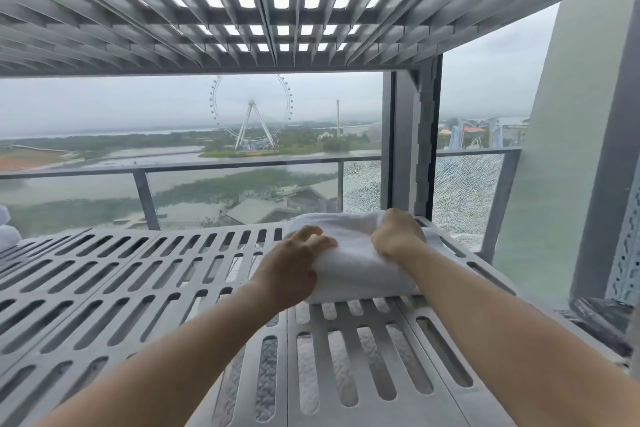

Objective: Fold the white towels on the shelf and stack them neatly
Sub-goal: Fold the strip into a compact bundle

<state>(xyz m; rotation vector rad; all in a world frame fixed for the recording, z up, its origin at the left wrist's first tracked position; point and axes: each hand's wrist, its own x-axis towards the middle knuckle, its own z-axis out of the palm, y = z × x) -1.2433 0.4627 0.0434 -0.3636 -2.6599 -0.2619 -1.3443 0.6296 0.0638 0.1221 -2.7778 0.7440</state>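
— Left hand (pixel 298 255): fingers curled over the left end of the white folded cloth towel (pixel 360 270), gripping it. Right hand (pixel 394 236): clenched into its top fold.
— Where's the towel?
— On the grey slotted metal shelf (pixel 138 288), by its right edge toward the far right corner, between and under my hands.
— Progress?
— This one looks folded, and I judge I'm squaring it off. Crumpled white cloth (pixel 7 229) at the far left edge looks unfolded. No stack visible, so most of it's left.
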